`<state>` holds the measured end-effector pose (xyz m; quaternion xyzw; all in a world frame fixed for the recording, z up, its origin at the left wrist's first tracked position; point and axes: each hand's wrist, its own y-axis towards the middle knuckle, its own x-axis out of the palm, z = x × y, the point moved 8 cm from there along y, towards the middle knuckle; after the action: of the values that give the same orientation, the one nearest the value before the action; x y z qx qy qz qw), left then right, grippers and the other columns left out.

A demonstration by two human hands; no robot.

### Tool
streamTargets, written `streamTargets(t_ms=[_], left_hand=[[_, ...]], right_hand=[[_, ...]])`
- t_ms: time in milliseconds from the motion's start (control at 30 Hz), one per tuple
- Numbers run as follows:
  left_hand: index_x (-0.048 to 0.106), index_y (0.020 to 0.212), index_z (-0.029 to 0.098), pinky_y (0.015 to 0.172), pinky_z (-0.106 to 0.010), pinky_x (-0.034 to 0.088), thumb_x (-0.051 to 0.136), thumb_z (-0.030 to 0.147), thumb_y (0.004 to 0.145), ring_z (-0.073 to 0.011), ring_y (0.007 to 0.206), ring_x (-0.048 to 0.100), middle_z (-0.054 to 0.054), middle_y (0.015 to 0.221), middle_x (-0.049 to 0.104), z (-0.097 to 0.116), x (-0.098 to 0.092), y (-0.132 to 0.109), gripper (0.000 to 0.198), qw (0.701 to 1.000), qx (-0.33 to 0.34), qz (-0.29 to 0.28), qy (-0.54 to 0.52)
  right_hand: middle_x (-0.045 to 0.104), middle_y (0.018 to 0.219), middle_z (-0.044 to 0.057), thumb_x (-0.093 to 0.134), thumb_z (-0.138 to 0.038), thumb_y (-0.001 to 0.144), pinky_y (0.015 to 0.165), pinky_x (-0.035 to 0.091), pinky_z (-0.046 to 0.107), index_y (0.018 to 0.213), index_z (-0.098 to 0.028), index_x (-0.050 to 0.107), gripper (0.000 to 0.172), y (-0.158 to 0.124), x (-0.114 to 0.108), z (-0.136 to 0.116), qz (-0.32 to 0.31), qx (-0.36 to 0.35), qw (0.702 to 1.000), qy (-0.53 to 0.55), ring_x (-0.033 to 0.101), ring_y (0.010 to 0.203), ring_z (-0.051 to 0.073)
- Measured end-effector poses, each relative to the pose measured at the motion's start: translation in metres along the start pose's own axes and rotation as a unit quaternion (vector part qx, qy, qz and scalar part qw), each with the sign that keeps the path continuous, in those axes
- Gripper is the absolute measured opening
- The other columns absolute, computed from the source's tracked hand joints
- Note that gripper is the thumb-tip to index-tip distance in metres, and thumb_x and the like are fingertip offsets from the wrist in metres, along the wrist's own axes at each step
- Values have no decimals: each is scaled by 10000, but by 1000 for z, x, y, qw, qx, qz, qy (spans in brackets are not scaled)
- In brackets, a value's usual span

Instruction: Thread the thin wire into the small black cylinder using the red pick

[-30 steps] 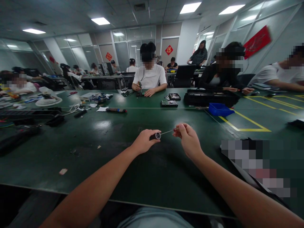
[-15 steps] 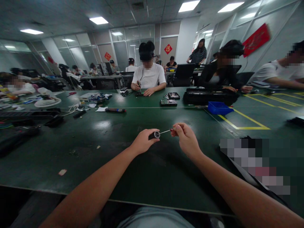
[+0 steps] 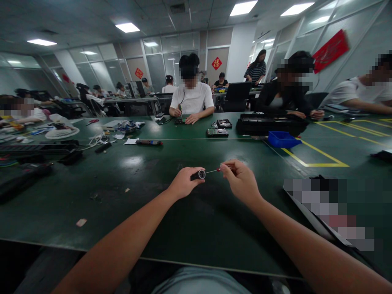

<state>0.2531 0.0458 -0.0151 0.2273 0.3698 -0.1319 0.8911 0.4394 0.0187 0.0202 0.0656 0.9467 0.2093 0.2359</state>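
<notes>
My left hand (image 3: 183, 183) is wrapped round a short black cylinder (image 3: 197, 175), whose round, silver-rimmed end faces me and to the right. Closed on the red handle of a thin screwdriver (image 3: 218, 170) is my right hand (image 3: 239, 178). The screwdriver's metal shaft points left, and its tip meets the rim of the cylinder; whether it goes inside is too small to tell. Both hands are held above the dark green table (image 3: 196, 228).
A blue tray (image 3: 283, 139) stands right of centre, near a long black casing (image 3: 271, 124). Hard drives (image 3: 217, 132) lie ahead, before a person in white (image 3: 192, 98). A marker-like tool (image 3: 149, 142) and a white fan (image 3: 62, 131) are on the left.
The fingers of my right hand have shifted on the screwdriver, and more of its red part shows. My left hand and the cylinder have barely moved.
</notes>
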Motion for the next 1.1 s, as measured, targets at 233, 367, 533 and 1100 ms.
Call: streamTargets(t_ms=[233, 367, 533, 1100], left_hand=[[670, 1221, 249, 983, -422, 454, 698, 318, 865, -250, 1059, 619, -56, 1168, 695, -3, 1, 0, 364, 1000, -5, -3, 11], [663, 1235, 251, 985, -411, 453, 695, 321, 867, -247, 1063, 618, -54, 1172, 693, -4, 1, 0, 377, 1000, -5, -2, 11], [678, 1203, 239, 985, -397, 451, 710, 302, 854, -240, 1055, 622, -51, 1159, 698, -4, 3, 0, 356, 1000, -2, -4, 10], [639, 1255, 242, 1013, -434, 420, 688, 316, 875, -248, 1094, 601, -60, 1213, 680, 1, -3, 3, 391, 1000, 16, 0, 20]], right_hand=[[628, 657, 14, 462, -438, 943, 560, 411, 314, 904, -213, 662, 304, 0, 6, 5, -31, 19, 999, -7, 579, 593, 181], [635, 677, 11, 461, -473, 948, 538, 408, 318, 1009, -210, 649, 328, 0, 7, 9, -31, 38, 999, -13, 577, 572, 184], [600, 654, -14, 450, -382, 951, 597, 435, 324, 1142, -215, 600, 294, -2, 12, 9, -43, 32, 998, 12, 593, 621, 187], [646, 771, 41, 555, -525, 888, 724, 540, 371, 904, -207, 624, 325, 3, 16, 29, 18, 91, 964, 249, 627, 712, 190]])
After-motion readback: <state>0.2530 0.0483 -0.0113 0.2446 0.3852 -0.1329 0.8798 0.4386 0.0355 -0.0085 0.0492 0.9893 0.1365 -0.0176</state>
